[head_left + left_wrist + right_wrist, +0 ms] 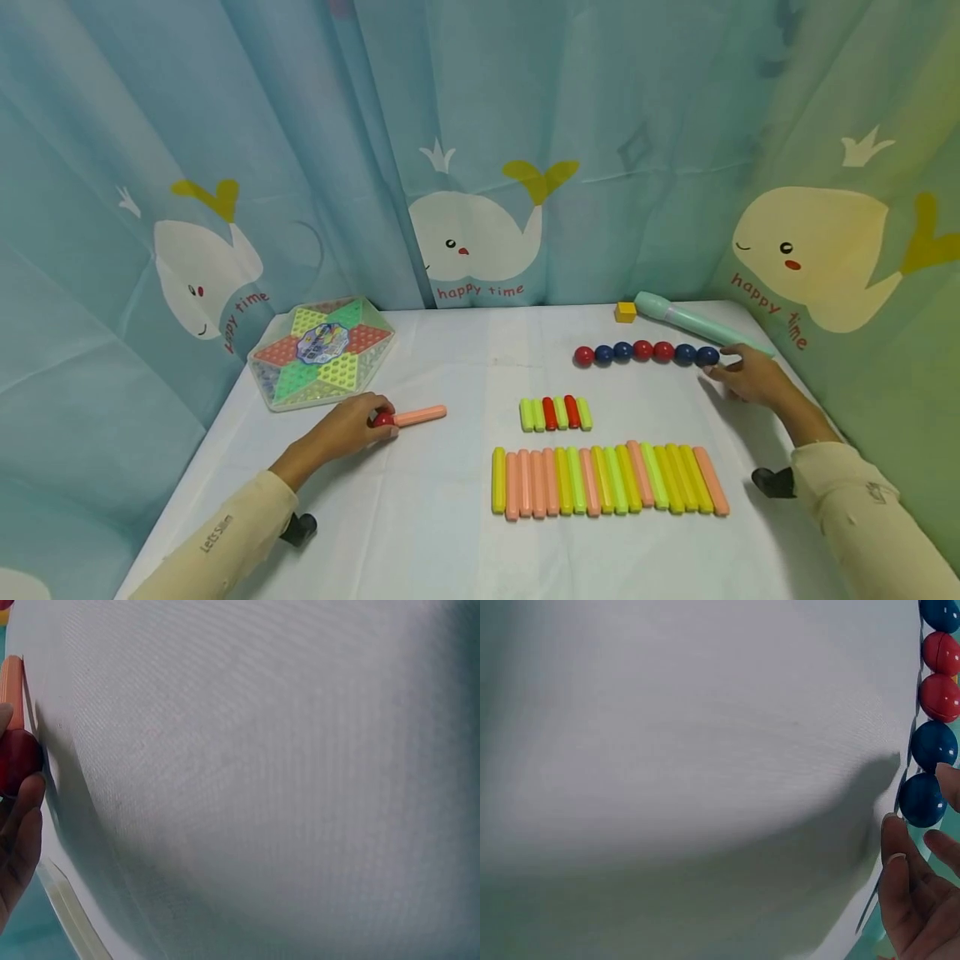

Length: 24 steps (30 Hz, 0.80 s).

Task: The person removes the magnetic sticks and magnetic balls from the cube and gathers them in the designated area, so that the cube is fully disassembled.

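Note:
My left hand (pixel 356 423) pinches a glossy red ball (pixel 383 419) at the left of the table. A salmon-coloured stick (pixel 422 415) lies end-on against that ball; both also show at the edge of the left wrist view. At the back right, several red and blue balls form a row. Around its rightmost blue ball (pixel 922 801) are the spread fingers of my right hand (pixel 750 377), the thumb overlapping the ball in the right wrist view and the other fingertips right at its edge.
Long yellow, green and salmon sticks (pixel 576 481) lie side by side in front, with short green and red sticks (pixel 556 413) behind. A star-patterned board game box (pixel 322 354) stands back left. A yellow cube (pixel 626 312) and a mint tube (pixel 690 319) lie near the curtain.

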Available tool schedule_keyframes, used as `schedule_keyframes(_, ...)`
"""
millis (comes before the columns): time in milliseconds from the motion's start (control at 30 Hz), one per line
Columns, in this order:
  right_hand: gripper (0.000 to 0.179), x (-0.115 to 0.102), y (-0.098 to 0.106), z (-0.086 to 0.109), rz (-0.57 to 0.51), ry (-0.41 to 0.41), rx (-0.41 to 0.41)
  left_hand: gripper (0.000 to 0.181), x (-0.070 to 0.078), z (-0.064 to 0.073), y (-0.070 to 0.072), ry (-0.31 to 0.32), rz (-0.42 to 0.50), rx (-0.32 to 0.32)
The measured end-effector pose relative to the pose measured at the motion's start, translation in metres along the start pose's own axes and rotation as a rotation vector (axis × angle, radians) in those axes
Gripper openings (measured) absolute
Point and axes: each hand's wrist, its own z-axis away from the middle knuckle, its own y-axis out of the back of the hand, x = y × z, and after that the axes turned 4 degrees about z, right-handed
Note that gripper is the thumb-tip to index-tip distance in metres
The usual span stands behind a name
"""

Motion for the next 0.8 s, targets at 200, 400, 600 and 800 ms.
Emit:
schedule_keyframes(200, 0.072, -0.002, 0.000, 0.016, 0.029, 0.041, 0.021, 0.035, 0.002, -0.002, 0.002, -0.004, 0.016, -0.020)
schedule_keyframes(400, 0.070, -0.006, -0.008, 0.025, 0.020, 0.057, 0.076, 0.028, 0.001, -0.003, 0.007, -0.060, -0.005, -0.032)
schedule_keyframes(600, 0.070, -0.022, -0.016, 0.030, -0.023, 0.052, 0.072, 0.028, 0.000, -0.003, 0.012, -0.183, -0.016, -0.061)
schedule_keyframes(800, 0.062, -0.046, -0.018, 0.035, -0.038, 0.129, 0.147, 0.042, 0.003, -0.005, 0.009, -0.198, -0.032, -0.041)
